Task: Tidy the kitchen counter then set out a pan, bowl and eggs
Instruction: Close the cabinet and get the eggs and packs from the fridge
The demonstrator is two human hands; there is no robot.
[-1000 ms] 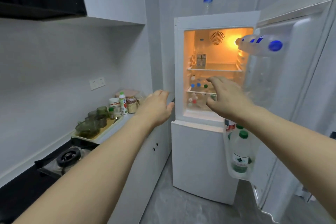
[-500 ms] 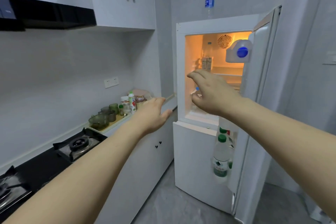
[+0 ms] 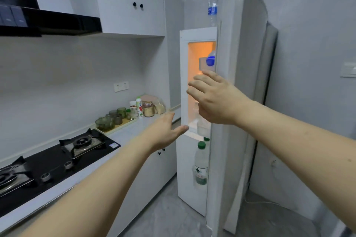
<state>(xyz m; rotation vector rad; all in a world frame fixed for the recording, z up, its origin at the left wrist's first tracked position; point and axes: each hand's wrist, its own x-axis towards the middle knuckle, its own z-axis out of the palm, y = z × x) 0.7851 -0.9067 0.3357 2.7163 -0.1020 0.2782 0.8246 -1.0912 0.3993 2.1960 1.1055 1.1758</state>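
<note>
Head view: fridge door [image 3: 214,102] swung nearly shut since a second before, only an orange slit left beside the right hand [image 3: 215,100]. Both hands bare, fingers relaxed, nothing held; left hand [image 3: 165,131] lower, near counter [image 3: 123,134]. No eggs, pan or bowl seen; probably fetching unfinished.

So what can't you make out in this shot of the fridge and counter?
Head view:
- Fridge interior: mostly hidden by the half-shut fridge door and the right hand; no eggs visible.
- Jar labels: too small to read.
- Near burner: cut off by the left edge.
</note>
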